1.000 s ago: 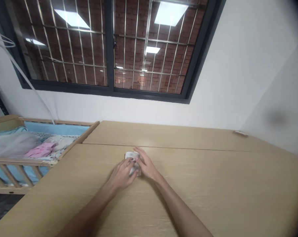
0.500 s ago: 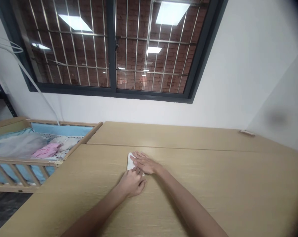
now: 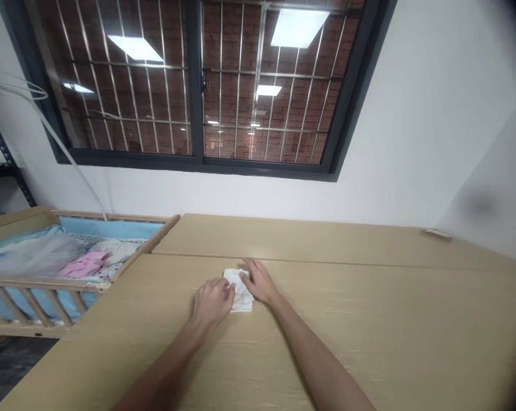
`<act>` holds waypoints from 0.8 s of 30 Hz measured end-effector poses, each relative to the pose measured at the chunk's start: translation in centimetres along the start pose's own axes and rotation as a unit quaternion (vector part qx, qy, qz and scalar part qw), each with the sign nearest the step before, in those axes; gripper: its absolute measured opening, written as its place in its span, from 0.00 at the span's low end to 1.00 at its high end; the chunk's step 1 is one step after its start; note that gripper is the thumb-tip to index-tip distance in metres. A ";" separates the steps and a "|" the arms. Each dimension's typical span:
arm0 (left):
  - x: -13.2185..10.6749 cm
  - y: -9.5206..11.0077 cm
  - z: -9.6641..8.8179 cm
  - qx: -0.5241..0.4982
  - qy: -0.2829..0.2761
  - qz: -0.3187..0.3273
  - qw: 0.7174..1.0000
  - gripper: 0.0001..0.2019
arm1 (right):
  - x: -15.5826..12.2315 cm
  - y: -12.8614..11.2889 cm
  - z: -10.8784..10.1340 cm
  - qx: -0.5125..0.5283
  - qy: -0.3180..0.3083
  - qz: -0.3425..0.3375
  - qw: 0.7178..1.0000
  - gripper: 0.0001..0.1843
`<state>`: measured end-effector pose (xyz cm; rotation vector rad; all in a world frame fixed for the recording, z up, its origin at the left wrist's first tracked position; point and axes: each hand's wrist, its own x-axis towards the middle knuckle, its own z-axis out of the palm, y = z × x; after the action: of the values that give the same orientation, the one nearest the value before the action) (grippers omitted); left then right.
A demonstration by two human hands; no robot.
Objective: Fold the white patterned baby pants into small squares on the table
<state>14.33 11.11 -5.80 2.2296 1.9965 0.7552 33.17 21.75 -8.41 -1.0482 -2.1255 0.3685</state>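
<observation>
A small folded white cloth lies on the light wooden table, a little past its middle seam. My left hand rests on the cloth's left edge with the fingers curled onto it. My right hand lies on the cloth's right and far side, fingers bent and pressing down on it. Both forearms reach in from the bottom of the view. The cloth's middle and near edge show between the two hands.
A wooden crib with blue lining, pink clothes and a grey net stands against the table's left side. A barred window fills the wall behind. A small flat object lies at the table's far right edge.
My left hand has shifted from the cloth's near side to its left edge. My right hand has drawn back to the right, uncovering more of the cloth. The view has drifted slightly.
</observation>
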 end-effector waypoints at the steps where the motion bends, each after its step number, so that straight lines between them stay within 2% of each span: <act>1: 0.3 -0.4 -0.1 0.025 0.012 -0.026 0.999 0.18 | -0.1 -0.2 -0.1 -0.013 0.013 -0.003 1.000 0.21; 3: 0.6 -1.1 0.1 0.071 -0.002 -0.058 0.996 0.21 | -0.2 -0.5 -0.2 -0.019 0.024 -0.005 1.000 0.12; 5: 0.8 -1.4 0.4 0.088 -0.044 -0.061 0.993 0.22 | -0.2 -0.6 -0.4 0.001 0.024 0.002 1.000 0.08; 8: 1.0 -1.6 0.9 0.073 -0.090 -0.033 0.993 0.20 | -0.2 -0.5 -0.4 0.042 0.015 0.031 0.999 0.08; 11: 1.1 -1.5 1.2 0.059 -0.102 -0.017 0.993 0.18 | -0.2 -0.6 -0.4 0.047 0.012 0.053 0.997 0.09; 15: 1.2 -1.3 1.0 0.046 -0.115 -0.022 0.992 0.16 | -0.4 -1.6 -0.4 0.013 0.023 0.043 0.999 0.07; 20: 0.1 -1.0 -1.0 0.027 -0.116 -0.023 0.993 0.13 | -2.0 -4.6 -0.4 -0.044 0.021 0.047 0.998 0.05; 22: -1.7 -1.3 -2.4 0.016 -0.109 -0.019 0.994 0.12 | -3.1 -6.7 -0.3 -0.030 -0.001 0.046 0.998 0.05; 24: -4.8 -2.2 -4.0 -0.016 -0.090 -0.021 0.996 0.12 | -4.4 -9.4 0.0 0.020 -0.044 0.054 0.997 0.06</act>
<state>10.50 5.83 -4.57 2.1453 1.9263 0.5561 29.58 12.41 -5.52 -1.1453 -2.1344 0.5144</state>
